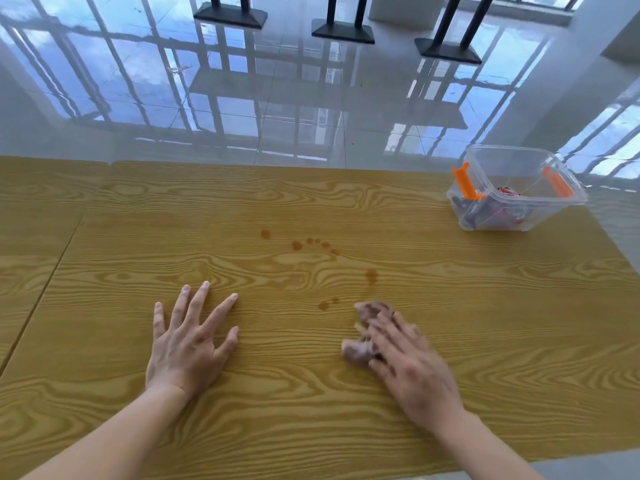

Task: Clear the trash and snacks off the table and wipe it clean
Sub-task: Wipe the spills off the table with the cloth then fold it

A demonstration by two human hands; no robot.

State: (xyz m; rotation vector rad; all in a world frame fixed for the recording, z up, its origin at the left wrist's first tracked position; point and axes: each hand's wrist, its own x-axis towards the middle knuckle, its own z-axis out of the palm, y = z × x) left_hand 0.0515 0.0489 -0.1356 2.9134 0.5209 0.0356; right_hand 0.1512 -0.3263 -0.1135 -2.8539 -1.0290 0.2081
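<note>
My left hand [190, 341] lies flat on the wooden table [138, 220] with its fingers spread. My right hand [408, 365] presses a crumpled, stained tissue [360, 349] onto the tabletop; the hand is blurred and its fingers look fairly straight over the wad. Brown liquid spots [297, 245] dot the wood beyond both hands, with more spots [371, 274] just past the tissue. A clear plastic box with orange clips [568, 195] stands at the table's far right corner and holds snack wrappers.
A seam runs down the table's left side, where a second tabletop [31, 209] adjoins. Beyond the far edge lies a glossy tiled floor [311, 98] with black table bases [343, 31].
</note>
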